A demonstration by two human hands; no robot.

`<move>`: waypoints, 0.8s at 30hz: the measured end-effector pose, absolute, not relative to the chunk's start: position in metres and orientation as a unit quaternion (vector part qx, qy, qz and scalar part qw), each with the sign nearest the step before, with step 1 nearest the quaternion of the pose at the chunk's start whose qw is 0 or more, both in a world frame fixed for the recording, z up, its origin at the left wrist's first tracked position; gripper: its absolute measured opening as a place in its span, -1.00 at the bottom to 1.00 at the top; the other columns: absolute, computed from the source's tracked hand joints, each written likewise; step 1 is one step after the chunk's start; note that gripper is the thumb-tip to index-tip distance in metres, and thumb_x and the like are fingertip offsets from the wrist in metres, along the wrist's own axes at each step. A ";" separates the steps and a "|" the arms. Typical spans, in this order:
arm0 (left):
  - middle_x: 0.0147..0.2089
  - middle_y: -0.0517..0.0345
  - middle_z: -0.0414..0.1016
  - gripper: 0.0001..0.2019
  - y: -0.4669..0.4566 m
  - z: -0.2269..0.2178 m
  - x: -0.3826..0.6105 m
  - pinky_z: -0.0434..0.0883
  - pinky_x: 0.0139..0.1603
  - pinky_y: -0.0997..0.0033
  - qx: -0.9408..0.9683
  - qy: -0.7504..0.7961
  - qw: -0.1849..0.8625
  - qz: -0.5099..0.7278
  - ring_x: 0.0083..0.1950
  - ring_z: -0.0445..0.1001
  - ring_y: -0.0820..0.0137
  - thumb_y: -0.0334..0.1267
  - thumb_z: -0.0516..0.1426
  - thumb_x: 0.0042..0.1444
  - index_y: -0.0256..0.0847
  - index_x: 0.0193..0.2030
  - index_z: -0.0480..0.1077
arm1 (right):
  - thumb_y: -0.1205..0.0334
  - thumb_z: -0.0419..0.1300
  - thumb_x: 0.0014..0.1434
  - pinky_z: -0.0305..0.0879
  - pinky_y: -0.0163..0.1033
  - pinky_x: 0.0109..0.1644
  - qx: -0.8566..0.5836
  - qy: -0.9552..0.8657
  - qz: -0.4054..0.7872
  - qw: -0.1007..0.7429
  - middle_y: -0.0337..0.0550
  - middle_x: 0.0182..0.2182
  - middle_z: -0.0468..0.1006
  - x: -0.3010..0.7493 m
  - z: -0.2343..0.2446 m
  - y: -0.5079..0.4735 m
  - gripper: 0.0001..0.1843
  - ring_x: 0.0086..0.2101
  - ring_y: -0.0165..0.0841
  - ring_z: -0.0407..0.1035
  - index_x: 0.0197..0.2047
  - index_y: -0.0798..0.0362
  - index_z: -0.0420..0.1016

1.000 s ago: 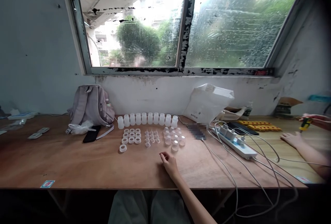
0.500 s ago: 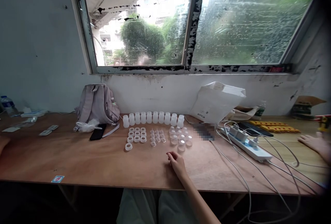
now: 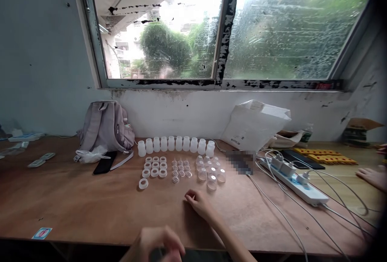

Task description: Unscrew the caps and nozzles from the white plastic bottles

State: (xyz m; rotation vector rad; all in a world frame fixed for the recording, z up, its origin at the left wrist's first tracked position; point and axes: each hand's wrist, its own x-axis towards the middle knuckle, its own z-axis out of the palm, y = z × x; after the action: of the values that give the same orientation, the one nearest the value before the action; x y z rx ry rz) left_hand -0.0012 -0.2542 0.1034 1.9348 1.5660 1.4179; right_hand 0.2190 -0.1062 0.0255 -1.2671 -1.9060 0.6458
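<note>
We faced frosted bottles [image 3: 179, 145], round rings [image 3: 155, 176], clear cups [image 3: 211, 185]. Our right hand [image 3: 198, 203] and blurred left hand [image 3: 159, 242] curled loosely, empty

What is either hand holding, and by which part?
Nothing visible: the right hand is loosely curled at the table, and the blurred left hand, near the table's front edge, shows no object.

You show a bare right forearm [image 3: 225, 227] toward five o'clock, bare left hand [image 3: 159, 241] toward seven, dark-green trousers [image 3: 196, 255] at six.

1 head-worn camera looks forward and down across the nearby table [image 3: 99, 209] toward the window [image 3: 225, 32].
</note>
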 end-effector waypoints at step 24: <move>-0.20 0.07 0.33 -0.90 -0.042 0.030 0.012 0.16 -0.04 0.08 0.763 0.568 -0.028 0.305 -0.08 0.24 0.18 -0.21 0.04 -0.03 -0.16 -0.45 0.31 | 0.28 0.06 0.02 0.20 -0.35 -0.38 -0.471 -0.805 0.141 0.332 -0.18 -0.37 0.41 0.195 0.015 -0.039 -0.81 -0.44 -0.38 0.32 -0.24 -0.03 0.33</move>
State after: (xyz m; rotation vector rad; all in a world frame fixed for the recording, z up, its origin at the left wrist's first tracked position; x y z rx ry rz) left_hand 0.0120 -0.0421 0.0297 2.4420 1.8181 0.9769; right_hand 0.1947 -0.0393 0.0153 -1.2295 -2.1035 0.3678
